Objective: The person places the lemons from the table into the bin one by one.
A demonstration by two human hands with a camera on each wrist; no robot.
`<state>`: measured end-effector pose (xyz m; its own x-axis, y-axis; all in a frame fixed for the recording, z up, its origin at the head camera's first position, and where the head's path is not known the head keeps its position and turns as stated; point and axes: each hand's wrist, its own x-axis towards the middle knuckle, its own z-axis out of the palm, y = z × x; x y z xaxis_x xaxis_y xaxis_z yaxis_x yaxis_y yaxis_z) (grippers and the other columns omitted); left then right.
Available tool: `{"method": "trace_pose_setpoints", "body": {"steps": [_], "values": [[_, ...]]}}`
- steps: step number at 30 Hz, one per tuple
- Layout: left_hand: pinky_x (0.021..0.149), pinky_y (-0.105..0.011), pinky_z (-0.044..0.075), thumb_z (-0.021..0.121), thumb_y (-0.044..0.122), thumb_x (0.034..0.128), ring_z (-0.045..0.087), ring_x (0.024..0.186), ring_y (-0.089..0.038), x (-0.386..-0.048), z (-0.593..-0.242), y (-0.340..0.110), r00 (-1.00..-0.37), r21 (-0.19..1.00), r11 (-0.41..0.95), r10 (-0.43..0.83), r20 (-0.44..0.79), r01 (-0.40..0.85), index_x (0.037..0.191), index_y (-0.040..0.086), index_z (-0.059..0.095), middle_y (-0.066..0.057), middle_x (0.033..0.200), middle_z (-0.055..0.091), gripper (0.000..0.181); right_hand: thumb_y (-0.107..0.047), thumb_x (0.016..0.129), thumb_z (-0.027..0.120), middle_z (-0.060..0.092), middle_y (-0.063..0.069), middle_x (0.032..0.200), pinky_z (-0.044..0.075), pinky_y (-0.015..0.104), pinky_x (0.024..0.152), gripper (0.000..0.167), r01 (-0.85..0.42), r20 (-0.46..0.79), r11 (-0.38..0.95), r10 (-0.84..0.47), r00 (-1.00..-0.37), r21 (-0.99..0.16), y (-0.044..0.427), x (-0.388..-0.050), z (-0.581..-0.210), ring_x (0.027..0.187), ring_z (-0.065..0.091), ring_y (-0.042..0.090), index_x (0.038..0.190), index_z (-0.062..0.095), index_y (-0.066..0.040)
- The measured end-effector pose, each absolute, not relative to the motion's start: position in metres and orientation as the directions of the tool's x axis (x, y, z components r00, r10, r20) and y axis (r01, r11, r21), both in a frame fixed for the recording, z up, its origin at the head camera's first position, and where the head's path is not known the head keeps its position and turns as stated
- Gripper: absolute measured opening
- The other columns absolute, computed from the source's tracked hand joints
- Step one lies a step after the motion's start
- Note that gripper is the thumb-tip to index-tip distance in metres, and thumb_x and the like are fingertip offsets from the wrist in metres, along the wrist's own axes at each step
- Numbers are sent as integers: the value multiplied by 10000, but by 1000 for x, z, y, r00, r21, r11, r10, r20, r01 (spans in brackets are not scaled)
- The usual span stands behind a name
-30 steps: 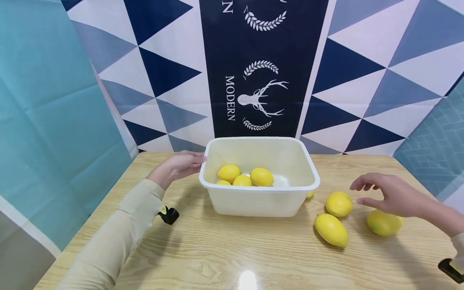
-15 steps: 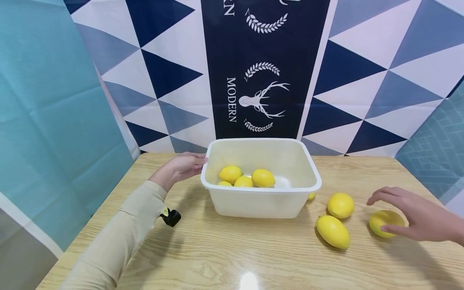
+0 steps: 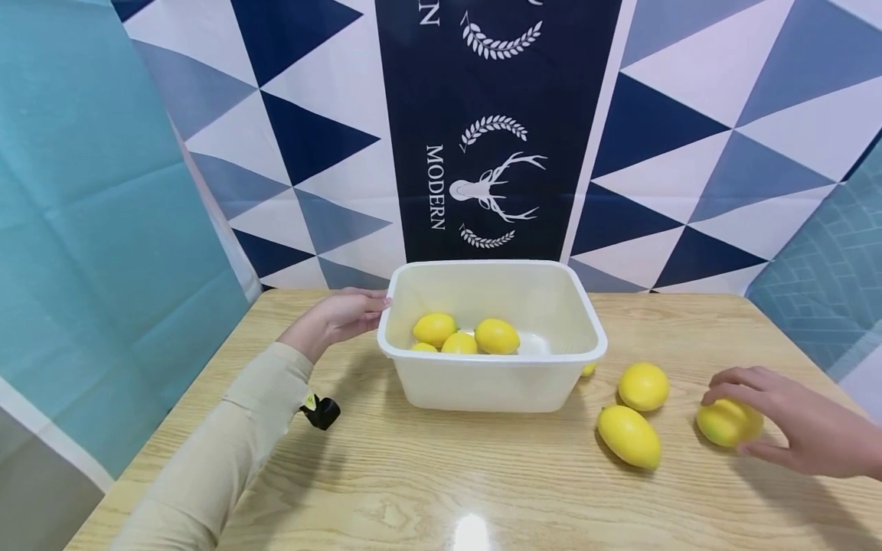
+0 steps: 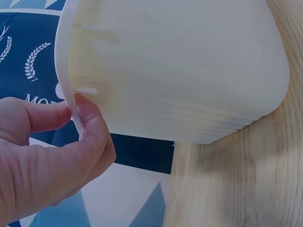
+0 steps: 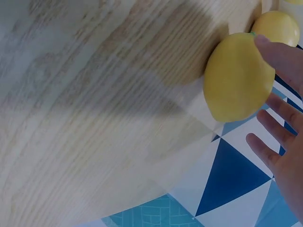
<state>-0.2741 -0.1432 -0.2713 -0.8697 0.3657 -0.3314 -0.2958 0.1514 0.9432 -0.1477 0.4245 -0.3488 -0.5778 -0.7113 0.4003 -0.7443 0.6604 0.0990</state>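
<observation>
- Outermost lemon (image 3: 729,422): on the desk (image 3: 386,490), right of the bin (image 3: 485,384) and farthest from it; partly covered by the right hand (image 3: 802,428).
- Right hand's fingers: held apart about that lemon; whether it is firmly touched cannot be told.
- Judged best: fingers curled round its widest part, thumb opposed, before any lift; round lemon (image 3: 644,386) and oblong lemon (image 3: 630,437), lying nearer the bin, not to be knocked.
- Left hand (image 3: 341,315): bin's left rim pinched between thumb and fingers; a light, steady hold is advised.
- Counted: one bin; four lemons in it, one mostly hidden (image 3: 423,347); four right of it, one just a sliver (image 3: 588,370) behind its wall. Others hidden cannot be ruled out.
</observation>
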Motion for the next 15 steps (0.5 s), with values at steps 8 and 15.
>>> {"method": "trace_pose_setpoints", "body": {"steps": [8, 15], "values": [[775, -161, 444, 394, 66, 1010, 465, 745, -39, -274, -272, -143, -870, 944, 135, 366, -330, -301, 1449, -63, 330, 8, 977, 491, 462, -714, 860, 189, 558, -107, 1109, 236, -24, 921, 645, -705, 384, 696, -694, -609, 137, 421, -149, -357, 1099, 343, -110, 1080, 618, -287], [935, -213, 453, 408, 73, 1006, 528, 879, -47, -276, -275, -143, -870, 943, 138, 365, -333, -303, 1460, -62, 310, -41, 1142, 510, 484, -132, 366, 908, 559, -93, 1106, 252, -55, 901, 801, -685, 328, 718, -680, -656, 118, 423, -151, -360, 1088, 344, -101, 1097, 615, -276]]}}
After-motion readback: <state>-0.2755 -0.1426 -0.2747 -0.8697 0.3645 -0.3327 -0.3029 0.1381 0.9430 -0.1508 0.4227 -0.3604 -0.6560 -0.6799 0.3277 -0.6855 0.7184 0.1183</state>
